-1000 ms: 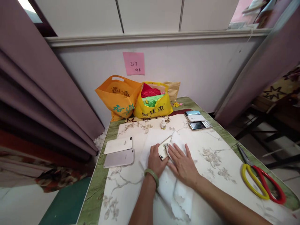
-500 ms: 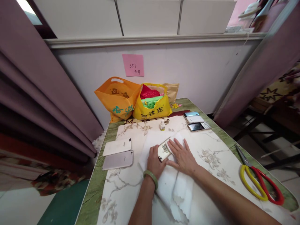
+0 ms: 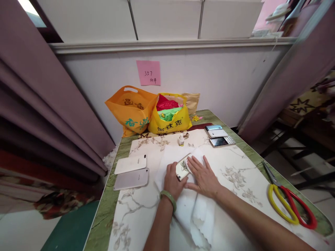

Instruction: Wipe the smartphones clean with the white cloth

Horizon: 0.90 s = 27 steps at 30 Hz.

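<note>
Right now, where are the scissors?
In the head view, the scissors lie flat near the right edge of the table, well to the right of the right hand.

The scene is lit evenly by soft daylight, with only faint shadows cast on the table [image 3: 235, 146]. Strong wide-angle bending is seen at the edges, where the curtains [image 3: 52, 104] are smeared and slightly blurred.

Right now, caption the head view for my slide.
Left hand steadies a white phone on a white cloth while the right hand lies flat beside it.
</note>
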Available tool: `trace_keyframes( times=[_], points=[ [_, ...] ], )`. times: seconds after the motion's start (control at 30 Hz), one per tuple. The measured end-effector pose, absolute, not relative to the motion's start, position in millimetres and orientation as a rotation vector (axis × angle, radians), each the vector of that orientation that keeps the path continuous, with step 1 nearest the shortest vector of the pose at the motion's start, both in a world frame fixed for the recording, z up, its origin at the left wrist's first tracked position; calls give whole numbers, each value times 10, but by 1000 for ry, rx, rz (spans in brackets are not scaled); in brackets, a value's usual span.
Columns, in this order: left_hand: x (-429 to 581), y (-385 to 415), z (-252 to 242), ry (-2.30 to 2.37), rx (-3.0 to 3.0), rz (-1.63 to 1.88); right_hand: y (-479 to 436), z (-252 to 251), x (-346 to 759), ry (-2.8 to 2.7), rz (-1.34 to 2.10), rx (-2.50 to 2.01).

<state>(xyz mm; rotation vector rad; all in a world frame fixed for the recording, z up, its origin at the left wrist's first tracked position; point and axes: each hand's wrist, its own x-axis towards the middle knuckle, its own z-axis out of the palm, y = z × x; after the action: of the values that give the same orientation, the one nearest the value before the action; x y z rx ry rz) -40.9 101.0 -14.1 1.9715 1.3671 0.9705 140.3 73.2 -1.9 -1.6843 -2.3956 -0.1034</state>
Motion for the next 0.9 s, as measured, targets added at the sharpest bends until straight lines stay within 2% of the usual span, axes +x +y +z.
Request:
trace_keyframes(
  times=[0.1, 0.43, 0.6, 0.9],
  points=[
    [-408, 1010, -151, 1368, 1975, 993, 664, -27, 1383, -2303, -118, -1789],
    [-406, 999, -135, 1383, 1975, 963, 703, 32, 1402, -2353, -27, -1716],
    [-394, 1000, -133, 1395, 1964, 967, 795, 43, 1295, -1969, 11, -1882],
    [-396, 1009, -120, 1393, 1960, 933, 893, 37, 1229, -1925, 64, -1609]
  ],
)
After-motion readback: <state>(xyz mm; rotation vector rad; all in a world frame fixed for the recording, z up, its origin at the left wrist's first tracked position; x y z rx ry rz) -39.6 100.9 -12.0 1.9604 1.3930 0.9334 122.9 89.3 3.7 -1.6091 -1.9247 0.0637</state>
